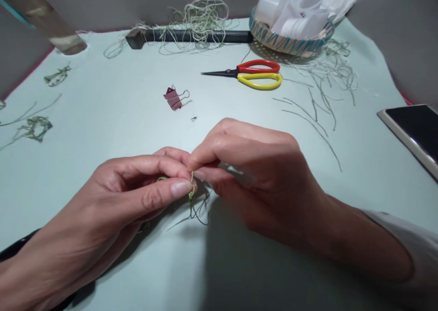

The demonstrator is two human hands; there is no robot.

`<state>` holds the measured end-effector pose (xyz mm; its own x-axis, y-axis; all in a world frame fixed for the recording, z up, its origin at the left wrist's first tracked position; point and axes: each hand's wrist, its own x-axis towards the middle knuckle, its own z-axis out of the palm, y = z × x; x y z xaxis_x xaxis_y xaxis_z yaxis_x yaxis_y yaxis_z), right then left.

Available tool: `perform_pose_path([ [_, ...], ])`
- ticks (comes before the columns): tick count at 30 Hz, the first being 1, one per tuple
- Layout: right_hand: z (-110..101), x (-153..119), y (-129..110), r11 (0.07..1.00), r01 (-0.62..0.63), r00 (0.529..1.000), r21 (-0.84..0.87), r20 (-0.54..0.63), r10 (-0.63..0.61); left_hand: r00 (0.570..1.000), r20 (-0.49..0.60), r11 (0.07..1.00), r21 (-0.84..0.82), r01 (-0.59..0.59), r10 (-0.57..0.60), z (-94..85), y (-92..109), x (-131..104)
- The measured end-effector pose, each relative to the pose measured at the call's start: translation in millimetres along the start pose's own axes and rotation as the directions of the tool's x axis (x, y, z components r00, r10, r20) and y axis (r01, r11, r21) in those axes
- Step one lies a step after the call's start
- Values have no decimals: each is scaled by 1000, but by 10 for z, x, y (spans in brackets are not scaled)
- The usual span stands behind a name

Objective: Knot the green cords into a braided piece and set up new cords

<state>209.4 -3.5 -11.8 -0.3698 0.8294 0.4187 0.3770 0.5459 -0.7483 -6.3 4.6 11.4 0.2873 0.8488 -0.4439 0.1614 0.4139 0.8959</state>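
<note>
In the head view my left hand (pixel 137 197) pinches a small piece of knotted green cord (pixel 191 194) between thumb and forefinger. Loose dark green ends dangle below it over the table. My right hand (pixel 253 169) meets the left at the fingertips, its thumb and forefinger closed on a strand of the same cord just above the knot. Most of the knotted piece is hidden behind the left fingers. Beyond the hands lie a pinkish binder clip (pixel 174 99) and a tiny dark metal bit (pixel 194 118), too small to name.
Scissors (pixel 259 74) with red and yellow handles lie behind the clip. A black bar (pixel 236 36) carries tangled cord (pixel 205 19); a basket (pixel 290 42) holds plastic cups. Cut strands (pixel 315 115) and a phone (pixel 415 128) are right, knotted cord pieces (pixel 39 127) left.
</note>
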Motion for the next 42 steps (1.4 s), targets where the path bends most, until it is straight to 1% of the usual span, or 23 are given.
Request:
perform_pose_path([
  [3,1,10,-37,994,-48,997,-103,50,53,1000,18,1000,8,-1,1,22,-2,11],
  [6,-5,19,-64,989,-76,995,-126,56,83,999,22,1000,-12,28,-28,47,-1,-7],
  [8,-8,19,-69,991,-103,993,-87,56,108,998,10,997,-55,57,-57,54,0,-22],
  [11,-10,19,-54,991,-128,991,49,41,126,991,1,976,-173,129,-130,54,16,-43],
  [13,-11,22,-34,984,-144,989,106,-13,147,987,1,957,-242,157,-162,54,37,-56],
  [16,-23,28,-12,970,-183,979,158,-56,194,985,-86,955,-269,124,-152,54,63,-66],
  [18,-38,37,-17,945,-213,976,249,-1,220,980,-154,963,-257,85,-128,49,67,-61],
  [19,-45,44,-25,920,-242,970,310,56,237,980,-168,966,-249,66,-110,44,65,-57],
  [21,-50,61,-51,853,-335,941,400,194,279,984,-160,973,-227,42,-80,35,59,-50],
  [22,-47,70,-65,823,-384,919,418,256,299,986,-149,975,-219,37,-71,31,56,-49],
  [24,-35,84,-87,797,-443,888,411,322,328,987,-146,976,-215,38,-70,31,54,-50],
  [25,-29,87,-93,801,-444,887,402,324,329,985,-157,976,-215,36,-71,35,55,-50],
  [27,-27,87,-95,820,-411,903,397,300,308,979,-192,976,-215,20,-63,48,59,-47],
  [29,-43,81,-90,838,-377,922,395,244,300,973,-225,978,-206,12,-60,60,61,-35],
  [31,-70,73,-87,842,-371,927,391,207,312,970,-234,980,-201,13,-61,66,58,-21],
  [33,-87,68,-92,832,-385,922,399,199,332,970,-236,980,-198,14,-62,67,51,-9],
  [35,-75,66,-108,805,-415,909,423,228,349,967,-246,981,-194,13,-62,64,43,-7],
  [38,-13,74,-141,711,-525,851,467,282,443,963,-259,980,-197,16,-68,56,38,-22],
  [39,6,77,-149,693,-543,840,475,301,452,964,-256,979,-201,18,-70,54,39,-29],
  [40,16,79,-154,694,-545,839,471,319,442,966,-251,979,-204,10,-63,51,42,-35],
  [42,8,79,-147,746,-491,868,449,318,380,970,-238,978,-210,0,-51,45,49,-44],
])
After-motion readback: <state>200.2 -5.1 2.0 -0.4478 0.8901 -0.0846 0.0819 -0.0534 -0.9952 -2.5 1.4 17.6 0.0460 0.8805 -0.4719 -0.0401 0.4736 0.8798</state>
